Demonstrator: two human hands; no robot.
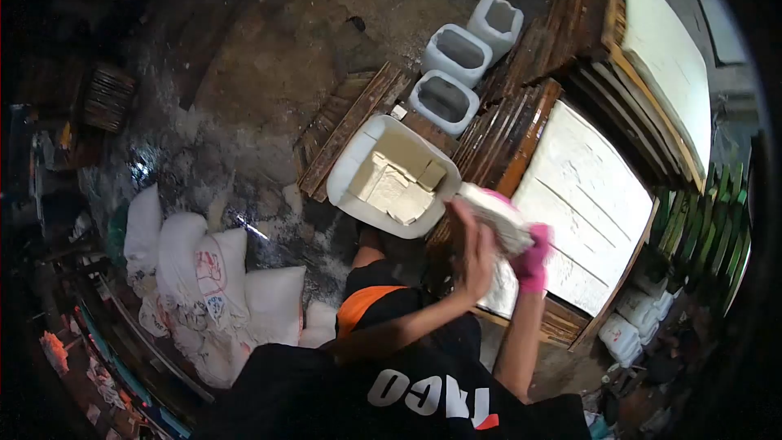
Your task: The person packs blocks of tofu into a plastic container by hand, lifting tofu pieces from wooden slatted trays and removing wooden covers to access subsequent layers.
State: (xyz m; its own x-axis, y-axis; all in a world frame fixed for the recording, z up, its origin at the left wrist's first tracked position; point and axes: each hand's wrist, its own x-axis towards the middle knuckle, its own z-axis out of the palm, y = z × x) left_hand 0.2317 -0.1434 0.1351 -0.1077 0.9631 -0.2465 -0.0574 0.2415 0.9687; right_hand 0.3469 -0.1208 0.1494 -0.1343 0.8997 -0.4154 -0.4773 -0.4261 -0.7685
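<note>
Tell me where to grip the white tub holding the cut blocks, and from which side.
Grip the white tub by its rim at the two long sides, one hand each, coming from above. The bare rim is free there, while the blocks fill the middle. It seems loaded, so a one-handed lift at a corner would probably tip it.

White tofu slab [495, 213], flat, tilted, lifted between wooden tray and white tub.

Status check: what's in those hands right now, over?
Both hands up: left hand bare, right hand pink-gloved, together gripping a white slab. Basin of cut blocks just beyond. Nothing between them.
</note>
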